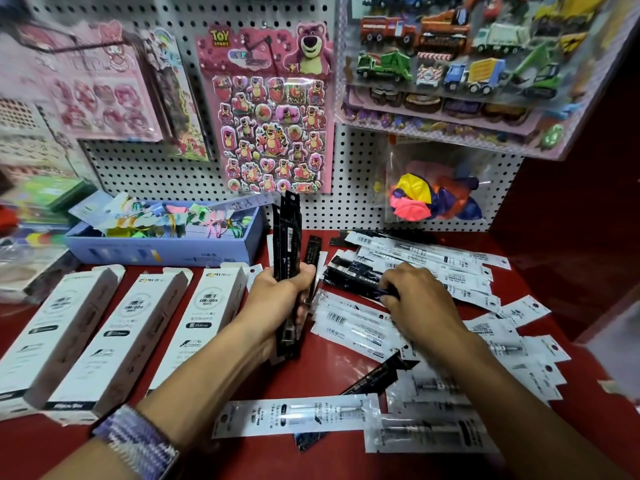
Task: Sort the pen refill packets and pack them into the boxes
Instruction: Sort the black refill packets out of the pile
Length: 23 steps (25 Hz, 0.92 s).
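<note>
My left hand (pixel 284 292) grips a bundle of black refill packets (pixel 288 233), held upright over the red shelf. My right hand (pixel 414 296) reaches into the pile on the right and pinches a black packet (pixel 353 273) lying among the others. White refill packets (pixel 349 320) are spread loosely across the right half of the shelf, and one long white packet (pixel 298 415) lies near the front. Three white refill boxes (pixel 204 313) lie side by side on the left with their far flaps open.
A blue box (pixel 162 245) of colourful items stands behind the white boxes. A pegboard with hanging sticker sheets (pixel 273 109) backs the shelf, and a bag of balloons (pixel 433 195) hangs at right. A red side wall (pixel 571 220) closes the right.
</note>
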Tool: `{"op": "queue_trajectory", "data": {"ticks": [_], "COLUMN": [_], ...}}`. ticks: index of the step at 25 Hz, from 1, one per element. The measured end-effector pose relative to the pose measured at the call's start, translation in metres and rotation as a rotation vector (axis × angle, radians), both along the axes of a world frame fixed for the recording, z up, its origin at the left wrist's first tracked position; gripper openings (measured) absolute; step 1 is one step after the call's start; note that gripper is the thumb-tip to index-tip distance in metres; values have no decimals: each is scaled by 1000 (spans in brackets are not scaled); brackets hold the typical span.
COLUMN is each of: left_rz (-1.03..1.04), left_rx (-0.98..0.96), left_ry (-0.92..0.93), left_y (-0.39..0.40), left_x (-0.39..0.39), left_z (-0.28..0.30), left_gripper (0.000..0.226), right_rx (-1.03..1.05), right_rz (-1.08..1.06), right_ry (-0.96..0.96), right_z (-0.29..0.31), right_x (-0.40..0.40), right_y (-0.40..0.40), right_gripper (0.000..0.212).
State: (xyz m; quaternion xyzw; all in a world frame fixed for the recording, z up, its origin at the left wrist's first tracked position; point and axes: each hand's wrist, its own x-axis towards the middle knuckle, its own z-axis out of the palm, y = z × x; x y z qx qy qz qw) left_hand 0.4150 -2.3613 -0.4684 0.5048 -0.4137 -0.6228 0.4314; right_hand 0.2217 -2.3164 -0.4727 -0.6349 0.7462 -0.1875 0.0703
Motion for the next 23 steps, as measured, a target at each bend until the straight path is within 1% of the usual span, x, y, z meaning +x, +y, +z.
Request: {"op": "queue_trajectory", "data": {"ticks": [2, 4, 5, 6, 8, 9, 10, 11, 12, 14, 15, 16, 17, 18, 19, 20, 21, 23], "left_rz": [1, 13, 14, -4, -116, -195, -263, -297, -293, -222, -194, -169, -173, -208, -240, -260, -274, -325], "left_rx": [-14, -73, -161, -292, -567, -669, -731, -758, -760, -732, -673, -561, -427, -297, -208, -155, -129, -89], "left_ry": [-10, -96, -181, -280, -552, -709, -822, -869, -862, -792, -705, -539, -292, -13, 216, 362, 418, 451], "left_y": [1, 5, 6, 7, 9, 8, 8, 9, 10, 12, 13, 13, 14, 14, 15, 17, 19, 23], "left_x": [0, 1, 2, 5, 8, 9, 9, 7, 6, 4, 4, 5, 5, 4, 4, 4, 4, 5], "left_z": [1, 7, 10, 15, 23, 25, 25, 24, 21, 19, 21, 25, 29, 33, 35, 36, 38, 40], "left_gripper": [13, 12, 14, 19, 31, 35, 34, 30, 24, 16, 17, 18, 13, 8, 16, 24, 28, 22], "right_rx": [-37, -140, -187, -196, -125, -112, -132, -170, -207, -206, -189, -172, -146, -107, -55, 4, 50, 62], "right_rz": [10, 34, 65, 120, 317, 406, 446, 424, 354, 234, 215, 207, 202, 197, 199, 222, 261, 336], "right_ry": [47, 159, 208, 238, 212, 132, -5, -201, -455, -1053, -1290, -1444, -1527, -1543, -1494, -1405, -1321, -1237], "right_z": [0, 5, 9, 15, 28, 32, 33, 35, 36, 44, 49, 53, 56, 57, 56, 54, 52, 50], "right_x": [-1, 0, 1, 1, 4, 9, 16, 22, 26, 31, 32, 30, 27, 26, 26, 28, 32, 40], "right_y": [0, 0, -1, -2, -2, 0, 4, 7, 8, 11, 12, 13, 15, 16, 18, 20, 22, 25], "right_gripper": [12, 15, 17, 20, 20, 20, 19, 16, 15, 22, 27, 33, 39, 43, 45, 44, 40, 33]}}
